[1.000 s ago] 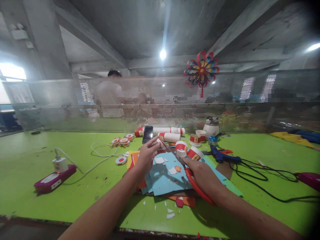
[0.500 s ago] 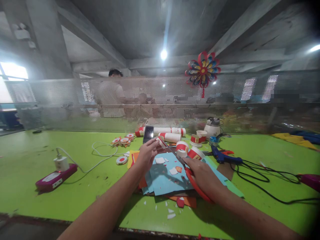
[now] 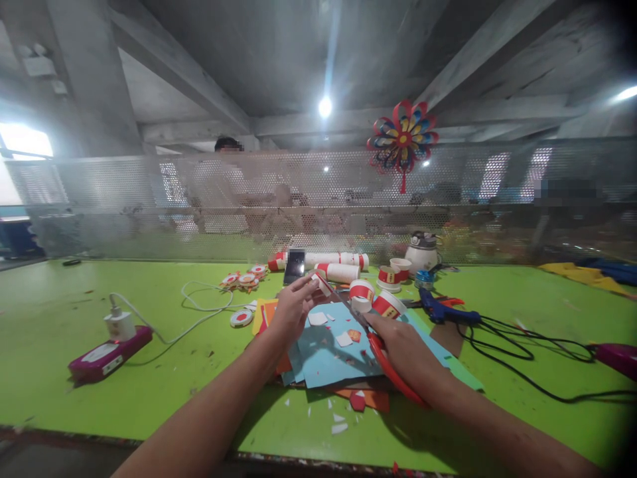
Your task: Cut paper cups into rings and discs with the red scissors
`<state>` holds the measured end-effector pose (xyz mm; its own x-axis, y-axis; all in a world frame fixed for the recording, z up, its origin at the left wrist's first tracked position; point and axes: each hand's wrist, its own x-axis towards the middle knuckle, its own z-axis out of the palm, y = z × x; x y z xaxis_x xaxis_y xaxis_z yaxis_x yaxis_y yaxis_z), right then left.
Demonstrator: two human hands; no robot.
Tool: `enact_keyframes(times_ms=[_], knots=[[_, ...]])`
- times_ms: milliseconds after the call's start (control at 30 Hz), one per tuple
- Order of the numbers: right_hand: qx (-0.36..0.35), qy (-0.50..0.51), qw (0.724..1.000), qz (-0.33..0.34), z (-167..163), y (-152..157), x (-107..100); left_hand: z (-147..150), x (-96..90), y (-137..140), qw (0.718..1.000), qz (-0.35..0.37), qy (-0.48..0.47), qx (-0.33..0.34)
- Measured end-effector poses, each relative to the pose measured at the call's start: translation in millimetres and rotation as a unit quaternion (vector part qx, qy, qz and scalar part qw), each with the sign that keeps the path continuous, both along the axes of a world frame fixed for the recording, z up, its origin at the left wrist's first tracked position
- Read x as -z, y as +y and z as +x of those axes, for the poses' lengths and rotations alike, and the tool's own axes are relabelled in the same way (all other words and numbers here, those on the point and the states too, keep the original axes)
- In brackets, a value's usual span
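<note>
My left hand (image 3: 294, 302) pinches a small red-and-white piece of paper (image 3: 321, 284) above the stacked sheets. In my right hand (image 3: 401, 342) is a pair of red-handled scissors (image 3: 385, 365), its blades pointing up and left to the piece's edge. Whether the blades are closed on the paper is too small to tell. Below both hands lie light blue sheets (image 3: 323, 362) with white and red scraps on them. Cut paper cups (image 3: 361, 294) with red bands stand just beyond the scissors.
A phone (image 3: 294, 265) leans near stacked cups (image 3: 338, 272). On the right lie a blue glue gun (image 3: 442, 311) with a black cable and a white bottle (image 3: 422, 252). Round paper pieces (image 3: 241, 318) and a purple power strip (image 3: 110, 355) are left. A mesh partition (image 3: 308, 199) stands behind; a person is beyond it.
Both hands keep nearly the same pose on the paper piece and scissors. The whole view has shifted very slightly.
</note>
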<state>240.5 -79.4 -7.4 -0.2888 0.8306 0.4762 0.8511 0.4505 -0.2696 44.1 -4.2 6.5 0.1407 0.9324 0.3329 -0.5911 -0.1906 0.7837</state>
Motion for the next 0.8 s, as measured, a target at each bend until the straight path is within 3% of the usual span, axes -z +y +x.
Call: enact_keyframes(times_ms=[800], knots=[[-0.044, 0.044, 0.998, -0.027, -0.4, 1.1, 0.0, -1.7, 2.6, 3.6, 0.999, 0.015, 0.018, -0.030]])
